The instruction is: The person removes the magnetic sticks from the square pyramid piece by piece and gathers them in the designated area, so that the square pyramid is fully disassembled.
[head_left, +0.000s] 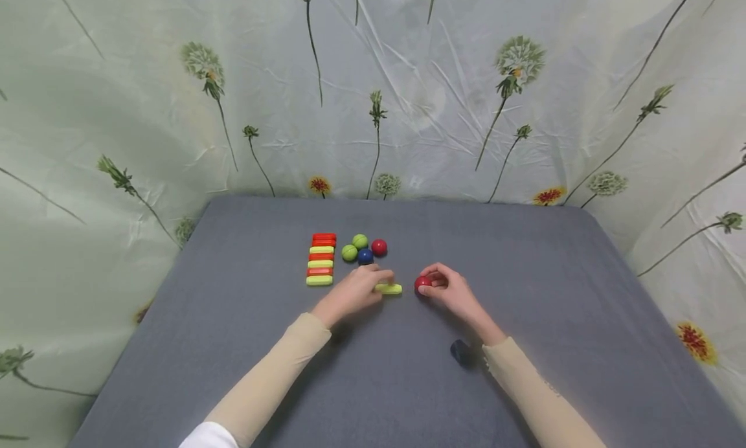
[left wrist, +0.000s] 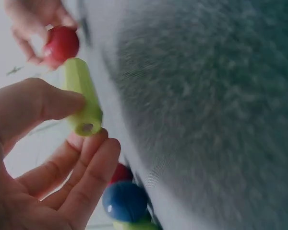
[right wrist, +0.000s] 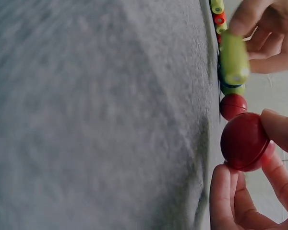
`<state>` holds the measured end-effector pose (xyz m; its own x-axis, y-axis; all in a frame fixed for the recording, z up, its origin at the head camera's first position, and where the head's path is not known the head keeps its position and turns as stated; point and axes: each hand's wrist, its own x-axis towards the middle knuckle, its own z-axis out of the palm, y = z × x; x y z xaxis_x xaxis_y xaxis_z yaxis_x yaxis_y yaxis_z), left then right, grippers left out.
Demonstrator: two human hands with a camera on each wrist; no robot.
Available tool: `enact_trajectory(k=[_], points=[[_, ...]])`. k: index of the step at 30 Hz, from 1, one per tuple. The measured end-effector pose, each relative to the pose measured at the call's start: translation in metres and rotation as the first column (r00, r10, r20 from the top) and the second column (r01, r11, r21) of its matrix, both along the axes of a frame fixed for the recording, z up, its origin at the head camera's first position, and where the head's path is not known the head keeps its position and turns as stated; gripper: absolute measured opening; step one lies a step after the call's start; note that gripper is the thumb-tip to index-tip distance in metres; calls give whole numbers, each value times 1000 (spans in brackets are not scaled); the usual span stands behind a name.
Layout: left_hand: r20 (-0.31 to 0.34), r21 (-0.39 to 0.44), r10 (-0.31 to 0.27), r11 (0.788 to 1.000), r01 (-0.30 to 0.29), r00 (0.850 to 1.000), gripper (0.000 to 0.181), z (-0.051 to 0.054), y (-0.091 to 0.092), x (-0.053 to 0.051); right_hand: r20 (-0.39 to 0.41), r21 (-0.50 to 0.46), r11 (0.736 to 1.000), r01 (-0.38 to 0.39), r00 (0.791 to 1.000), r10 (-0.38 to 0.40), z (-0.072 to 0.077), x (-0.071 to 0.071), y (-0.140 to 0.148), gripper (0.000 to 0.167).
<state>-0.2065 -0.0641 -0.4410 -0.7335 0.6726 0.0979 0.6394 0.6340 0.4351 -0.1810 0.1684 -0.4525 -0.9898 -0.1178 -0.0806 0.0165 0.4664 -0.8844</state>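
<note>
Between thumb and fingers, my left hand pinches a yellow-green faceted stick; a hole shows in its near end in the left wrist view. A short way to the right, my right hand holds a glossy red ball by thumb and fingertips. The right wrist view shows a seam round this ball. Stick and ball are apart in the head view. Just beyond my left hand sit a blue ball, two green balls and another red ball.
Left of the balls, several red and yellow-green sticks lie in a column. A small dark object lies by my right forearm. Grey cloth covers the table, and a flower-printed curtain hangs behind it.
</note>
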Motion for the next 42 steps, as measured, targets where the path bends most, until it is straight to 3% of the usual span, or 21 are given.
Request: enact_trajectory(k=[5,9,13,17,25,35,42], points=[[33,151,20,988,-25,999,29,1,-31,4,4,-12,1000,-25,1000,26,-2,-3,-7,26],[11,236,64,969,-65,998,29,0,-64,5,-8,-17,999,-39,999,39,-2,-10,-17,25],[-7,264,120,958,-114,993,28,-4,-92,7,-24,-9,999,-33,999,33,-2,-19,-28,24],[-14,259,156,955,-147,988,27,-9,-110,10,-42,14,1000,-9,999,9,-1,-28,-38,25],[-72,247,215,950,-191,974,20,-15,-117,7,-90,61,997,46,995,-40,-1,-43,-56,24],[-59,226,268,942,-249,962,20,-14,-114,4,-130,71,995,71,990,-62,-2,-51,-67,23],[-25,218,280,938,-268,960,19,-11,-113,6,-114,0,998,64,991,-63,-3,-49,-61,25]])
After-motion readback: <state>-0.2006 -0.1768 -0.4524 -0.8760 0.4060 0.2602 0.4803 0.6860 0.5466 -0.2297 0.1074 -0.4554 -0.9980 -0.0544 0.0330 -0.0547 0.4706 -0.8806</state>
